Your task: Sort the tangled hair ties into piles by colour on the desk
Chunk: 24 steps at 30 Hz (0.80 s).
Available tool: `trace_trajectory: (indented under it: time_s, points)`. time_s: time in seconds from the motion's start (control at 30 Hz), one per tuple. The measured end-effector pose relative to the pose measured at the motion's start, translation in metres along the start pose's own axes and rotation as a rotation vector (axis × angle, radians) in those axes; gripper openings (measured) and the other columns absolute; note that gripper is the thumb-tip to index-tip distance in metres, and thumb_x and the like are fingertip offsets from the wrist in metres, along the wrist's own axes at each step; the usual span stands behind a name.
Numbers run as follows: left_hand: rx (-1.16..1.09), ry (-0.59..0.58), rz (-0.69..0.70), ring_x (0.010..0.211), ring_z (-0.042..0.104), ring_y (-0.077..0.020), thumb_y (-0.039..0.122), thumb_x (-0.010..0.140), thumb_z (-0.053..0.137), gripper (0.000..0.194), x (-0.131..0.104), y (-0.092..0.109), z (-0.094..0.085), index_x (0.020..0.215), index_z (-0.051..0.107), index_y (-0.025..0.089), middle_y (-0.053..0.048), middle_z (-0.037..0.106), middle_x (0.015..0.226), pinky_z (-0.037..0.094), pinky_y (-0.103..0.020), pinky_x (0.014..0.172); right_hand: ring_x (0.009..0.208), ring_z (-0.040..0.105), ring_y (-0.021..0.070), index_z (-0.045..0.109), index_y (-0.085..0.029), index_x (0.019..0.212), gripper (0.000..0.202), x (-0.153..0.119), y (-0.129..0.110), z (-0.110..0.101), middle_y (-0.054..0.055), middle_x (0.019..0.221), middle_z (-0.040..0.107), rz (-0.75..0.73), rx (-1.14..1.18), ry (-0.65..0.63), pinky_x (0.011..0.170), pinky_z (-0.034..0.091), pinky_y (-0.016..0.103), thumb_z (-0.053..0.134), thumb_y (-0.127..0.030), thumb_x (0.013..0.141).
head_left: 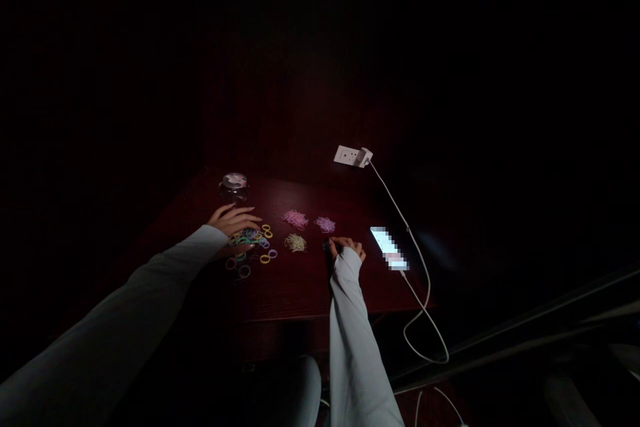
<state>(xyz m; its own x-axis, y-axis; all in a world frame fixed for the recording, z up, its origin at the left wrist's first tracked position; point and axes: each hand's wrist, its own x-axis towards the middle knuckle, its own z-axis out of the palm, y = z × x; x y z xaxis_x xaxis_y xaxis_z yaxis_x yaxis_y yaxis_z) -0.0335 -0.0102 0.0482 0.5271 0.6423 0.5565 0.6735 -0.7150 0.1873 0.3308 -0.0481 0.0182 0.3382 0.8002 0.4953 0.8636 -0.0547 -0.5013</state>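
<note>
My left hand (234, 220) has its fingers stretched out over a loose heap of coloured hair ties (245, 239), its thumb low beside them. Yellow and purple ties (267, 258) lie just right of the heap. My right hand (346, 245) rests on the table with fingers bent together at a small dark bit (326, 244), too dim to name. Between the hands are a pale yellow pile (296, 243) and a pink pile (295, 219) of what look like small rubber bands. A purple pile (325, 224) sits just beyond my right hand.
A lidded clear jar (234, 187) stands behind my left hand on the dark red table (280, 293). At right lies a lit phone (389, 248). Its white cable (427, 273) loops past the table edge and up to a charger (365, 157) in a wall socket.
</note>
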Motion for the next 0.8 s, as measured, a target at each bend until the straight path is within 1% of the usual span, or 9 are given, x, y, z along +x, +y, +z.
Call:
trace_trajectory:
  time_s: [0.07,0.13,0.23,0.33,0.43,0.5,0.6,0.7,0.8]
  points:
    - [-0.013,0.069,-0.056,0.136,0.062,-0.0262,0.035,0.100,0.050,0.028,0.001,-0.008,-0.003,0.116,0.073,0.032,-0.003,0.080,0.130,0.030,-0.050,0.121,0.104,0.055,0.0304,0.086,-0.025,0.099,0.047,0.002,-0.005,0.000,0.012,0.110,0.079,0.007,0.004,0.010,0.092,0.032,0.042,0.050,-0.053,0.106]
    - [-0.018,0.144,-0.117,0.124,0.067,-0.0252,0.031,0.104,0.044,0.029,0.004,-0.010,-0.005,0.110,0.073,0.031,-0.003,0.083,0.120,0.034,-0.048,0.113,0.105,0.055,0.0303,0.086,-0.025,0.105,0.044,0.001,-0.015,0.003,0.012,0.111,0.079,-0.027,0.016,0.007,0.092,0.033,0.041,0.050,-0.051,0.107]
    - [-0.017,0.223,-0.167,0.109,0.067,-0.0248,0.030,0.106,0.043,0.030,0.010,-0.004,-0.004,0.102,0.072,0.028,-0.003,0.083,0.110,0.036,-0.048,0.102,0.105,0.057,0.0282,0.085,-0.028,0.114,0.034,-0.011,-0.041,0.013,0.009,0.112,0.079,-0.197,0.077,-0.098,0.092,0.035,0.038,0.058,-0.047,0.106]
    - [-0.028,0.227,-0.124,0.102,0.066,-0.0253,0.029,0.106,0.042,0.030,0.012,0.006,-0.001,0.095,0.070,0.025,-0.003,0.082,0.102,0.035,-0.048,0.098,0.106,0.058,0.0258,0.084,-0.033,0.114,0.022,-0.035,-0.076,0.028,0.004,0.108,0.080,-0.417,0.145,-0.249,0.094,0.036,0.036,0.071,-0.045,0.102]
    - [-0.048,0.177,-0.035,0.098,0.066,-0.0253,0.031,0.103,0.043,0.030,0.011,0.012,0.000,0.090,0.069,0.025,-0.003,0.082,0.096,0.035,-0.049,0.097,0.108,0.057,0.0250,0.083,-0.035,0.115,0.019,-0.059,-0.107,0.041,0.002,0.110,0.079,-0.588,0.176,-0.310,0.096,0.038,0.036,0.075,-0.045,0.100]
    - [-0.063,0.164,-0.007,0.096,0.066,-0.0247,0.030,0.103,0.042,0.032,0.010,0.014,-0.001,0.087,0.069,0.026,-0.002,0.082,0.094,0.034,-0.049,0.097,0.108,0.055,0.0255,0.082,-0.034,0.115,0.020,-0.069,-0.120,0.047,0.003,0.116,0.077,-0.613,0.151,-0.304,0.095,0.039,0.037,0.077,-0.045,0.099]
    - [-0.118,0.166,-0.024,0.091,0.066,-0.0236,0.027,0.105,0.036,0.039,0.011,0.015,-0.003,0.083,0.069,0.026,-0.001,0.082,0.090,0.035,-0.049,0.097,0.107,0.054,0.0265,0.082,-0.031,0.113,0.021,-0.075,-0.131,0.052,0.006,0.122,0.073,-0.572,0.089,-0.289,0.092,0.040,0.037,0.082,-0.043,0.095]
    - [-0.187,0.151,-0.048,0.086,0.065,-0.0223,0.027,0.107,0.032,0.045,0.012,0.015,-0.004,0.081,0.069,0.025,-0.001,0.080,0.088,0.036,-0.048,0.098,0.106,0.054,0.0258,0.080,-0.030,0.107,0.012,-0.078,-0.134,0.052,0.006,0.119,0.071,-0.540,0.052,-0.296,0.091,0.040,0.036,0.078,-0.038,0.098]
    - [-0.222,0.119,-0.046,0.087,0.065,-0.0208,0.028,0.109,0.032,0.047,0.012,0.014,-0.004,0.080,0.068,0.024,0.000,0.079,0.087,0.035,-0.045,0.100,0.107,0.055,0.0249,0.079,-0.028,0.103,0.008,-0.076,-0.134,0.050,0.005,0.115,0.072,-0.560,0.032,-0.345,0.091,0.040,0.035,0.073,-0.034,0.102]
